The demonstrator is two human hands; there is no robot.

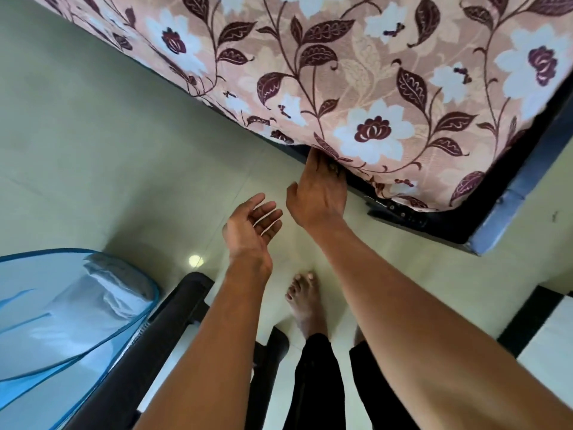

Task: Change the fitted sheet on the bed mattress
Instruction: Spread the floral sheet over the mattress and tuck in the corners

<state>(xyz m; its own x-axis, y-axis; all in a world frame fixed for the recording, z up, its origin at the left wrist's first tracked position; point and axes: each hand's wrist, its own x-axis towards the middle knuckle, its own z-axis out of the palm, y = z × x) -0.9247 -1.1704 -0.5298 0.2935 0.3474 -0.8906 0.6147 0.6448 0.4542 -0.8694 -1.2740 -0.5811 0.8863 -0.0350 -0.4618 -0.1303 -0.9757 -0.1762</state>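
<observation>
A pink fitted sheet (356, 72) with maroon leaves and white flowers covers the mattress, which fills the upper right. The mattress lies on a dark bed frame (508, 187) with a blue edge. My right hand (319, 190) reaches to the sheet's lower edge near the bed corner, its fingertips tucked under the fabric and hidden there. My left hand (251, 228) hovers just left of it, palm up, fingers relaxed and holding nothing.
Pale tiled floor (108, 150) lies left of the bed. A blue mesh laundry basket (62, 321) holding pale cloth stands at the lower left beside a black chair (161, 336). My bare foot (305, 302) stands on the floor below the hands.
</observation>
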